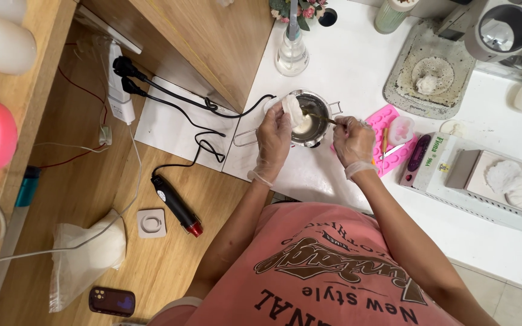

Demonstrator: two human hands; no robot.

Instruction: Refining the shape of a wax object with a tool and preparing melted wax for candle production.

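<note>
Both gloved hands are working over the small metal pot (310, 118), which is sitting near the counter's (345, 72) left edge, beside the wooden cabinet. Our left hand (273, 142) is closing around a white lump (292, 110) and holding it above the pot's rim. Our right hand (353, 142) is pinching a thin stirring stick (320, 116), its tip reaching into the pale liquid inside.

Risk, as we are judging it: the lump could be slipping from the glove and splashing the liquid over the rim; the black cord (237, 112) trailing at the pot's left side could be snagging and tipping it.

Just right of the right hand, a pink silicone mould (384, 121) is lying flat, with a small scale (430, 160) beyond it. A glass bottle (291, 54) is standing toward the counter's far edge. The counter is white and smooth. Below it, on the wooden floor, a heat gun (176, 205), a plastic bag (86, 253) and a phone (112, 300) are lying.
</note>
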